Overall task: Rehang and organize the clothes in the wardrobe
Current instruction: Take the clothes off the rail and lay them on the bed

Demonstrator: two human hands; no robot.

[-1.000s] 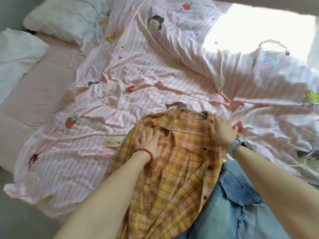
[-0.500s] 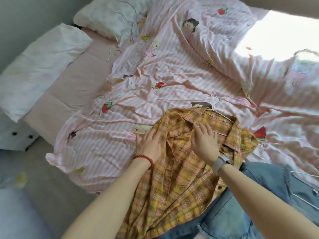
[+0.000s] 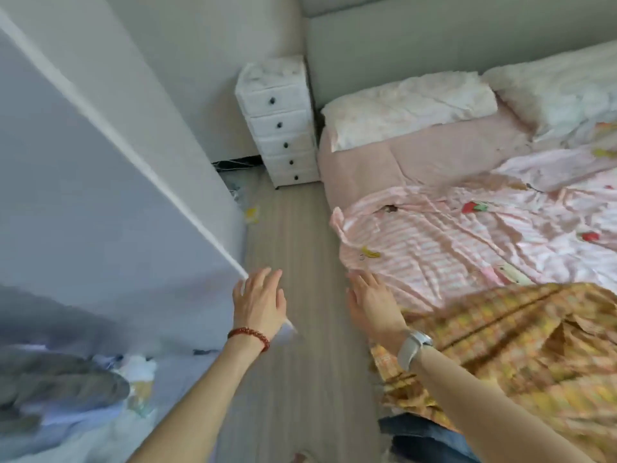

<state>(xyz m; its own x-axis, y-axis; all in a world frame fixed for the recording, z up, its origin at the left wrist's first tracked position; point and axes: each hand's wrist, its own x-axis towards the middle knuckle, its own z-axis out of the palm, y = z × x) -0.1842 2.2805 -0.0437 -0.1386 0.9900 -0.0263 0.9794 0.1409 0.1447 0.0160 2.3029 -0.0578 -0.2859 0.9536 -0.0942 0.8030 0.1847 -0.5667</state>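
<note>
Now both hands [image 3: 258,300] have left the plaid shirt [image 3: 521,345].

Two pillows [image 3: 409,110], five drawers [image 3: 278,123]

Two bare forearms, sleeveless; red beaded bracelet [image 3: 249,335] on left wrist, white-strapped silver watch [image 3: 414,346] on right.

Single head view: you looked forward and down from standing height, across the floor [image 3: 293,228] strip between wardrobe door [image 3: 100,195] and bed [image 3: 417,162], toward the far drawer unit [image 3: 280,128].
</note>
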